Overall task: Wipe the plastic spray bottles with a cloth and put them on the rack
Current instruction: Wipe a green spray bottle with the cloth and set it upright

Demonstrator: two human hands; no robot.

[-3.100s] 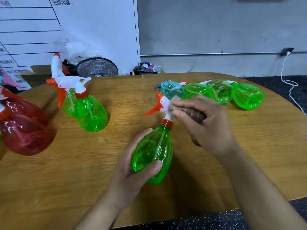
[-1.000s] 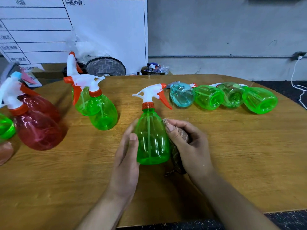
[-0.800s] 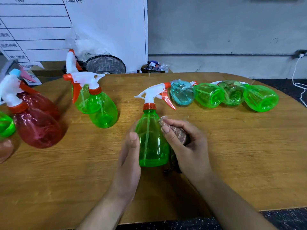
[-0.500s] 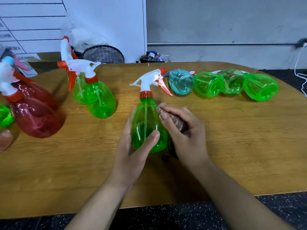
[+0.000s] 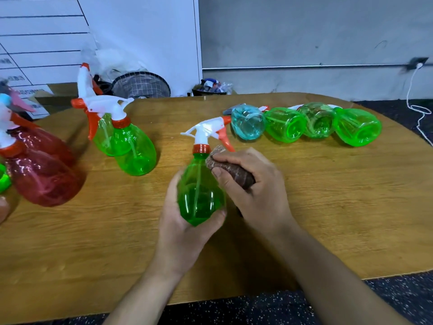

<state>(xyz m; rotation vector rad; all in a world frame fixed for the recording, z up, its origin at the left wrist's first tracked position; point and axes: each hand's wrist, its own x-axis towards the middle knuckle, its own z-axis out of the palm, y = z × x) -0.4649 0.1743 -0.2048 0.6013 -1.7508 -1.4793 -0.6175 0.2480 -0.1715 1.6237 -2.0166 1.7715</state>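
A green spray bottle (image 5: 199,193) with a white and orange trigger head is held upright over the wooden table (image 5: 328,207). My left hand (image 5: 185,226) grips its base from below, thumb across the front. My right hand (image 5: 253,188) grips a brown cloth (image 5: 232,170) and presses it against the bottle's right shoulder, just under the orange collar. No rack is in view.
Two green bottles (image 5: 131,148) stand at the left, red ones (image 5: 42,170) at the far left. A teal bottle (image 5: 247,123) and three green bottles (image 5: 356,130) lie in a row at the back right. A mesh basket (image 5: 140,84) sits behind the table.
The bottle went from lying tilted to upright. My left hand has moved from the bottle's side to under its base, and the cloth has moved up from the body to the shoulder.
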